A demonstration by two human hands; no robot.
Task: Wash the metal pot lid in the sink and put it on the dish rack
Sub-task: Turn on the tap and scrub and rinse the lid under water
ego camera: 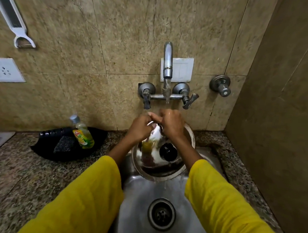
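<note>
The round stainless-steel pot lid with a black knob (162, 163) is held tilted over the steel sink (141, 196), directly below the running chrome wall tap (167, 63). The left hand (139, 129) and right hand (171, 124) are closed in a grip on the lid's upper rim. A green dish-soap bottle (82, 132) stands left of the tap on the speckled granite table (20, 171).

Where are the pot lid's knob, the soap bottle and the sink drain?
Lid knob (168, 151), head view, black top.
Soap bottle (82, 134), head view, label.
Sink drain (161, 214), head view, strainer centre.
</note>
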